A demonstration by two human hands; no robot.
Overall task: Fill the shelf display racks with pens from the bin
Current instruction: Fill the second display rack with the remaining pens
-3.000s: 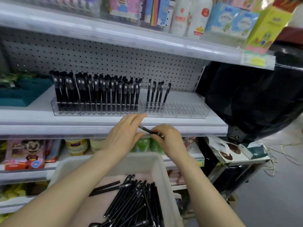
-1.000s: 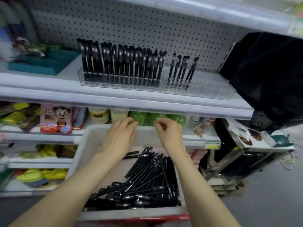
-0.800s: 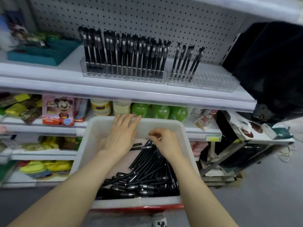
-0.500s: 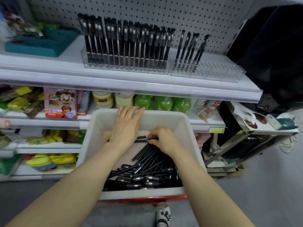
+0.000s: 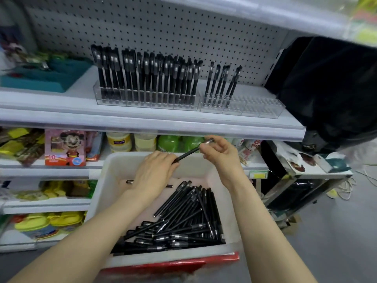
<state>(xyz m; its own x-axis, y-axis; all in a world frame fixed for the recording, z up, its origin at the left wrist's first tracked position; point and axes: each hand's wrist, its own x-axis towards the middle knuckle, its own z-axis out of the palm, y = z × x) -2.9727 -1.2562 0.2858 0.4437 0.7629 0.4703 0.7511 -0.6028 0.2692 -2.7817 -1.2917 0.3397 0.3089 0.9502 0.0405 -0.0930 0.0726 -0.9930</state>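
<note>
A white bin (image 5: 114, 168) holds a pile of several black pens (image 5: 183, 221). My right hand (image 5: 221, 155) pinches one black pen (image 5: 188, 153) near its capped end, above the bin's far rim. My left hand (image 5: 154, 170) hovers palm down over the bin, its fingertips touching the pen's lower end. On the shelf above, a clear left rack (image 5: 145, 100) is packed with upright black pens. The clear right rack (image 5: 255, 107) carries several pens at its left end, and its other slots are bare.
The shelf's front edge (image 5: 153, 123) runs just above my hands. A teal tray (image 5: 44, 78) sits at the shelf's left. A black bag (image 5: 334, 84) hangs at the right. Bottles and packaged goods fill the lower shelves behind the bin. Grey floor lies at the right.
My right hand has lifted one pen out of the pile and raised it above the bin's far rim. My left hand has risen slightly and met the pen's lower end.
</note>
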